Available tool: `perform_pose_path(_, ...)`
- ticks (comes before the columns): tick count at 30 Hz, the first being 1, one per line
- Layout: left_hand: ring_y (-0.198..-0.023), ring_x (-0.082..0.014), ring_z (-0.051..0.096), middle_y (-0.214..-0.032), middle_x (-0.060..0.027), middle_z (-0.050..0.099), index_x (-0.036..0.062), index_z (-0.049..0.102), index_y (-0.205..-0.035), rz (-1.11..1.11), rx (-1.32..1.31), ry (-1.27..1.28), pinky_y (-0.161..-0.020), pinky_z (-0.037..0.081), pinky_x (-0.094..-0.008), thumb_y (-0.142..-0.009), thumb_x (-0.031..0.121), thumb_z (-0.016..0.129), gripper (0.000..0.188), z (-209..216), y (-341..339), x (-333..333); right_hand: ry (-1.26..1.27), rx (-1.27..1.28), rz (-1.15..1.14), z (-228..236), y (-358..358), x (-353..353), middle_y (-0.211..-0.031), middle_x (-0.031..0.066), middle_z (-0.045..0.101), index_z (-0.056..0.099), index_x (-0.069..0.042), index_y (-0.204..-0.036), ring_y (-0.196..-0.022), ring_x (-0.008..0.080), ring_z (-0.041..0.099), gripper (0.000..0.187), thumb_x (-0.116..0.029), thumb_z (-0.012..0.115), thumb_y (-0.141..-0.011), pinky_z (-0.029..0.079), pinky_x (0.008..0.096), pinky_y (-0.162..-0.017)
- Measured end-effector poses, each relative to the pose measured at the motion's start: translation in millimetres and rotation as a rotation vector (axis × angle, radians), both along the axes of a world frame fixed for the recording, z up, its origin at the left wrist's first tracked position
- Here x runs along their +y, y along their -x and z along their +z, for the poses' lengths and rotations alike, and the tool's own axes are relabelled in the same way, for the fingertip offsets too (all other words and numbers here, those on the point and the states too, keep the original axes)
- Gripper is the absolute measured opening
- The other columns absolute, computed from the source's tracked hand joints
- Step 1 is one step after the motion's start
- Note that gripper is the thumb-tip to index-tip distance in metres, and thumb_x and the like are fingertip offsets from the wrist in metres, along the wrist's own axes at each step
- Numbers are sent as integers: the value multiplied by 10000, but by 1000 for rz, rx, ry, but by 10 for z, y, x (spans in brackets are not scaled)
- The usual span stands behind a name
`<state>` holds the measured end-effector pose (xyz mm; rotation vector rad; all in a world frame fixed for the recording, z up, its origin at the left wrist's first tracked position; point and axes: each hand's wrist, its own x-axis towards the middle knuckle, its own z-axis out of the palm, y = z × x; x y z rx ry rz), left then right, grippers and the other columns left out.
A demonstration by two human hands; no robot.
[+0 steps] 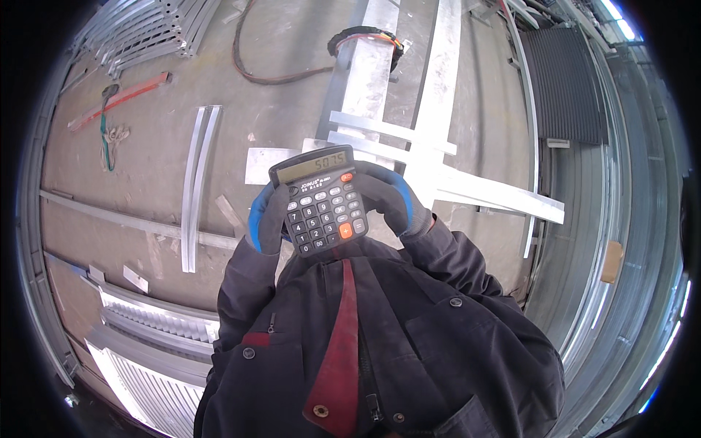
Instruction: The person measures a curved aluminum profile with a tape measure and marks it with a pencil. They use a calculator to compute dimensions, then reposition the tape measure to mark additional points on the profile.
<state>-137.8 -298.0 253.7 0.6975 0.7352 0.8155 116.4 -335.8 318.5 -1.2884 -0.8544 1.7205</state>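
A black desk calculator (321,208) with grey and orange keys is held up in front of my chest, its keypad and lit display facing me. My left hand (270,219), in a grey and blue work glove, grips its left edge with the thumb near the upper left keys. On the opposite edge, my right hand (385,196) in a matching glove holds the calculator, thumb beside the upper right keys. The fingers behind the calculator are hidden.
Long metal beams (442,73) run away ahead, with flat bars laid across them and a coiled cable (365,44) on top. Two narrow metal profiles (198,182) lie at left. Stacked ribbed panels (153,372) stand at lower left; long profiles (584,241) line the right.
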Motion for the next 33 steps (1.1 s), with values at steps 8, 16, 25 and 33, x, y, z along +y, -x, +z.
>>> perform_pose_path(8, -928, -72, 705, -1175, -44, 737, 14, 575, -1480, -4, 80, -103, -730, 563, -222, -1124, 294, 523, 456, 155, 109, -65, 53, -64, -23, 21, 182, 39, -1028, 48, 713, 700, 20, -1194, -911, 110, 663, 382, -323, 603, -1059, 550, 276, -820)
perform_pose_path(16, -832, -77, 728, -1099, -44, 755, 23, 597, -1445, 5, 66, -34, -639, 573, -216, -1126, 313, 517, 439, 158, 72, -56, -62, -90, -48, 183, 45, -39, -1169, 94, 708, 611, 31, -1401, -1028, 153, 676, 492, -309, 643, -1048, 553, 305, -915)
perform_pose_path(25, -1010, -179, 754, -1238, -129, 735, -9, 566, -1449, 123, 71, 19, -845, 631, -311, -1125, 337, 512, 478, 141, 20, 71, -661, -510, 37, 498, 195, -586, -1238, 183, 714, 598, 48, -1382, -892, 213, 727, 509, 9, 653, -877, 590, 346, -823)
perform_pose_path(33, -987, -143, 742, -1196, -101, 743, 1, 607, -1399, 166, 138, -106, -808, 608, -275, -1114, 319, 539, 432, 351, -105, 134, -772, -639, 302, 429, 374, -583, -1234, 170, 730, 641, -21, -1373, -833, 297, 750, 676, -213, 859, -763, 586, 355, -727)
